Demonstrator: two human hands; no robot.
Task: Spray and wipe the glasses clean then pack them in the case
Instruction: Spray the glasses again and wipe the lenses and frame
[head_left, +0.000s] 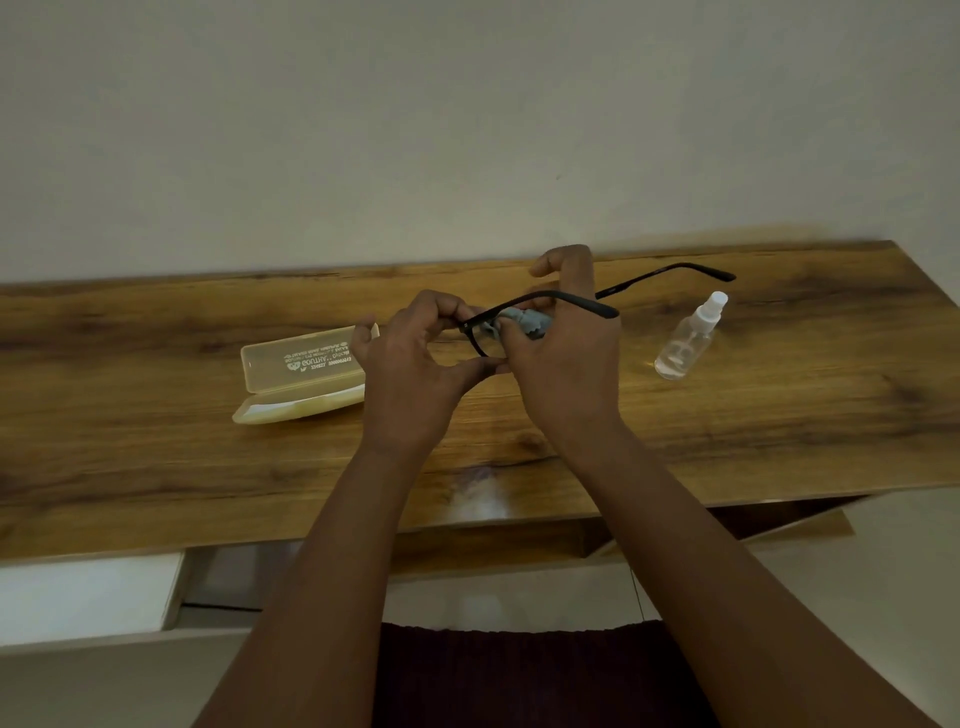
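Black-framed glasses (571, 301) hang above the wooden table, their temples unfolded and pointing right. My left hand (415, 364) pinches the frame at its left end. My right hand (563, 358) holds a small grey cloth (527, 320) pressed against a lens, thumb and fingers on either side. The translucent yellow case (296, 384) lies open on the table left of my hands, its lid up. A clear spray bottle (685, 343) with a white nozzle lies tilted on the table to the right.
The wooden table (156, 467) stands against a plain wall. Its front edge runs just below my forearms, with a white drawer or shelf (88, 597) lower left.
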